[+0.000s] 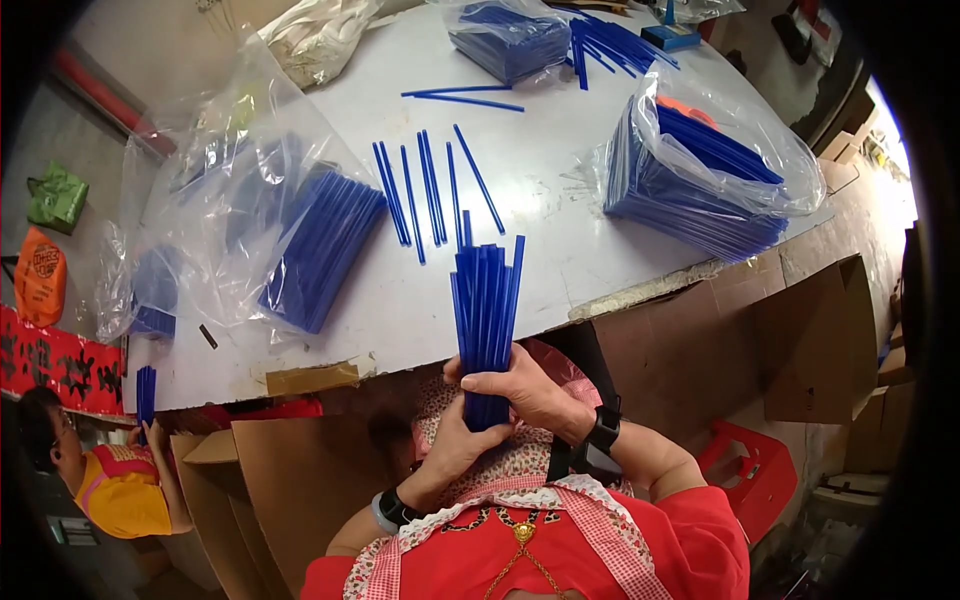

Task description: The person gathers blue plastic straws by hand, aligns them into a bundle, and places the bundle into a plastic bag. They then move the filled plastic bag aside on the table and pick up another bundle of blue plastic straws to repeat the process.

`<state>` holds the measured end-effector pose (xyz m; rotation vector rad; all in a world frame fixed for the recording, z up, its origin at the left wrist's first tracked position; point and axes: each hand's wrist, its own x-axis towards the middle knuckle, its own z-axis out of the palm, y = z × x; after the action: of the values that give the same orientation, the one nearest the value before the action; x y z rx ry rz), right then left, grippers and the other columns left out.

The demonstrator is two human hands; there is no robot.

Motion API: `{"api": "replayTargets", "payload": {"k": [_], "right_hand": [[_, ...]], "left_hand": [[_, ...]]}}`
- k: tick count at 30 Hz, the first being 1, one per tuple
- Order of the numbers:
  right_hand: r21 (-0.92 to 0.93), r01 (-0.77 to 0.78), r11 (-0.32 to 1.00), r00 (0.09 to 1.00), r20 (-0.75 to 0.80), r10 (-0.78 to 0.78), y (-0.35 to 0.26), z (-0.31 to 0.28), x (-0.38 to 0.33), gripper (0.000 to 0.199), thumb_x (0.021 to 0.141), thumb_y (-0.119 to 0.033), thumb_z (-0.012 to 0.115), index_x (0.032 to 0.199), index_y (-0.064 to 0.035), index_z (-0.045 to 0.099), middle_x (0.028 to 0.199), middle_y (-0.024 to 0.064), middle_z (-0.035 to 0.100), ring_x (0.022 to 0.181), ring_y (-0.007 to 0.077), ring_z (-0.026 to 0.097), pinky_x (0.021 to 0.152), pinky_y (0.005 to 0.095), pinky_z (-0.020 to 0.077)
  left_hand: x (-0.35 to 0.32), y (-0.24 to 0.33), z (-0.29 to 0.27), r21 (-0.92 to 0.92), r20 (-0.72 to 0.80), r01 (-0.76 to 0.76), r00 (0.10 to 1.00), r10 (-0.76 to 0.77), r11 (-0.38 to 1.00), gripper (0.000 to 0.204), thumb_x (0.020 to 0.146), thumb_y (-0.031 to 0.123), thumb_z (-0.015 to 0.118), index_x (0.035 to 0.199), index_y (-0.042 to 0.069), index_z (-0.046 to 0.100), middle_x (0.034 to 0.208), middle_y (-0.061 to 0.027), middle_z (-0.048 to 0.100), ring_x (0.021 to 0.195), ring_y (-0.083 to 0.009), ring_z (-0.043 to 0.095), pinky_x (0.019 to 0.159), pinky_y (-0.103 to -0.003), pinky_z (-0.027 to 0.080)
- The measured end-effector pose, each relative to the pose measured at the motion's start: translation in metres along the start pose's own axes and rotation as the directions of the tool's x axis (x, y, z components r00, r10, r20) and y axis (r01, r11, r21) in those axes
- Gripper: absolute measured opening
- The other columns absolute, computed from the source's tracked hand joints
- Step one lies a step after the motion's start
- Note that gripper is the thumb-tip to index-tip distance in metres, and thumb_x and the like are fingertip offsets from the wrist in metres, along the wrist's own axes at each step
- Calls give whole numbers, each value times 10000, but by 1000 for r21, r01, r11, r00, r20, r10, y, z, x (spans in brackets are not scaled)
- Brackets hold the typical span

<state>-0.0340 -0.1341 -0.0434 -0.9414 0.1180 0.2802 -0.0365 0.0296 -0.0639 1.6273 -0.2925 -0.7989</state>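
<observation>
Both hands grip one upright bundle of thin blue sticks (486, 300) just in front of the table's near edge. My right hand (520, 388) wraps over the bundle's lower part from the right. My left hand (452, 440) cups its bottom end from below and the left. Several loose blue sticks (430, 190) lie side by side on the grey table (560, 170) behind the bundle.
A clear bag of blue sticks (300, 235) lies at left, a fuller one (700, 175) at right, another (510, 40) at the back. Brown cardboard (800, 340) lines the table's edge. Another person in an orange top (120, 490) sits at lower left holding blue sticks.
</observation>
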Motion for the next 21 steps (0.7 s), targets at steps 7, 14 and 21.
{"api": "replayTargets", "payload": {"k": [7,14,21], "right_hand": [[370,-87,925,996,39,78,2,-17,5,462,887,-135,618,1300,2,462,1187,120,601,1098,207,591,935,375,503],[423,-65,904,997,-7,76,8,-21,3,436,912,-114,568,1320,-9,458,1235,129,582,1127,229,581,1007,392,462],[480,-82,874,996,3,92,14,-25,3,453,906,-94,558,1333,-1,439,1271,149,558,1150,245,569,1019,415,451]], "left_hand": [[-5,18,-16,-522,220,275,958,-184,807,489,828,107,674,1260,-26,488,1125,-132,619,987,-232,648,875,-385,546],[-12,11,-20,-569,175,297,955,-240,767,488,820,95,669,1261,-22,495,1155,-142,615,995,-238,650,865,-382,555],[-14,12,-18,-575,159,306,952,-263,759,485,818,103,672,1255,-25,503,1140,-138,625,998,-224,647,866,-382,554]]}}
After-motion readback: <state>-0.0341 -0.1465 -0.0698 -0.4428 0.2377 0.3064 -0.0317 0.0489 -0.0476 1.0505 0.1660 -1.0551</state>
